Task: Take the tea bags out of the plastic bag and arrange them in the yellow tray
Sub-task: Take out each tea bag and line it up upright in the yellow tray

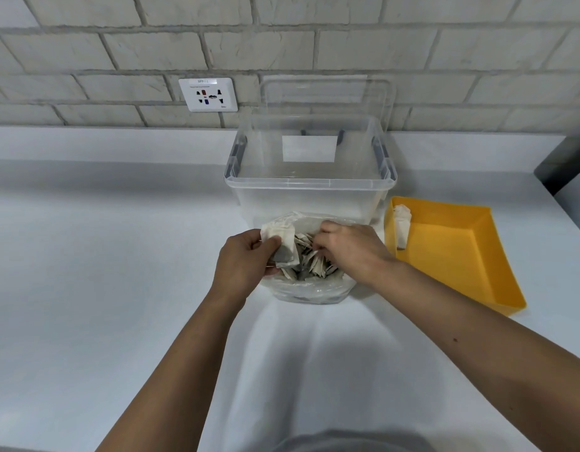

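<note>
Nearest me, two forearms reach to the plastic bag (311, 293). My left hand (246, 262) pinches a small stack of tea bags (282, 246) at the bag's mouth. My right hand (347, 249) digs curled fingers into the loose pile (310, 267); whether it grips one I cannot tell. I judge this the gathering step. Next the stack must go right, into the yellow tray (461, 256), beside the few bags (402, 226) leaning on its left wall.

Open plastic bag (311, 292) brims with tea bags (316, 267); yellow tray (451, 252) holds a few.
</note>
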Available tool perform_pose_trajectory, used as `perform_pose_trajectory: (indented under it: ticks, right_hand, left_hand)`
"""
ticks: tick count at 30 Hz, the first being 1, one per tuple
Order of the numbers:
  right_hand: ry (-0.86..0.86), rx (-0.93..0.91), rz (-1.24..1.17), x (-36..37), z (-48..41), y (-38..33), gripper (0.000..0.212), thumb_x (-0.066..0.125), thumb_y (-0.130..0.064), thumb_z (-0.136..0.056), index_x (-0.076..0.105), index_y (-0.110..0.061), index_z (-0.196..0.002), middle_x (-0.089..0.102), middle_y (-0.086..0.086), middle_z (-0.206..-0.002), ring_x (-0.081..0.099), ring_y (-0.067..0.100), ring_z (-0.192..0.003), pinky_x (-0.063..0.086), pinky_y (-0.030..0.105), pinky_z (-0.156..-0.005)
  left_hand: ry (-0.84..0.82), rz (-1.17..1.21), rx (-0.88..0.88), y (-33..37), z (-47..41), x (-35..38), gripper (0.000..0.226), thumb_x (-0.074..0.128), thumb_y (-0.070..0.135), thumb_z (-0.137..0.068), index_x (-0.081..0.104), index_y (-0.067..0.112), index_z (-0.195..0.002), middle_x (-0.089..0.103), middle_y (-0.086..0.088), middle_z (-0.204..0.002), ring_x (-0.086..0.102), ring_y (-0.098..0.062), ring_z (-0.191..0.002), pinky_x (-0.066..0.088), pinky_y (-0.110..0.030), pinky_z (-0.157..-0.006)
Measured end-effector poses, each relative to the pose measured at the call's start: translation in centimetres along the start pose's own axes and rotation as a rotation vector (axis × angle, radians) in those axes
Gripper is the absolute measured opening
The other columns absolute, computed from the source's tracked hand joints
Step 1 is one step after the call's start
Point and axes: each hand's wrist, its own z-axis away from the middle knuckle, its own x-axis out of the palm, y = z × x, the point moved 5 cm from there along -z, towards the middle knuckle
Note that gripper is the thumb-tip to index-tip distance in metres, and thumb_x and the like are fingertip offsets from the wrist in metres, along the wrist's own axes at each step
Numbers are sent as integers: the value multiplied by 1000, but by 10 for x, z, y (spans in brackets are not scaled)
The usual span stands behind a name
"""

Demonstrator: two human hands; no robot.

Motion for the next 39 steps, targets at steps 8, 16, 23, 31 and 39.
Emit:
perform_pose_trajectory:
  ticks: [8,16,23,31,39]
  right_hand:
    - [-134,-77,-364,-61,5,-2,4,63,-30,-91,62,-28,-94,62,-15,-95,51,0,-76,45,29,-74]
    - [-79,49,-414,-47,-5,-4,5,59,-28,-90,58,-23,-90,68,-8,-82,60,14,-79,53,39,-75]
    - [-3,80,-617,-42,-7,2,13,65,-30,-91,63,-18,-96,67,-5,-79,63,9,-71,52,30,-69]
    - [-82,-83,-159,4,-6,4,34,60,-3,-85,67,-17,-115,64,3,-111,61,24,-104,50,36,-85]
    - [-82,-83,-65,23,-14,0,17,61,-15,-86,70,-14,-101,60,3,-103,61,27,-95,48,33,-69]
  left_hand:
    - [-151,13,21,9,3,18,16,64,19,-94,71,5,-94,62,-13,-79,62,-19,-75,61,-45,-80]
    - [-221,181,-136,0,17,25,23,58,26,-99,73,9,-96,74,-7,-86,72,-16,-73,61,-30,-73]
    - [-27,11,-9,-7,12,18,9,69,12,-89,73,7,-96,75,-16,-91,73,-31,-87,62,-39,-80]
    - [121,-117,39,-8,8,13,17,64,13,-90,71,-1,-95,72,-22,-93,73,-31,-84,62,-32,-70]
    - [129,-103,9,-13,13,12,17,65,14,-89,70,-2,-92,70,-23,-92,72,-34,-87,61,-29,-67]
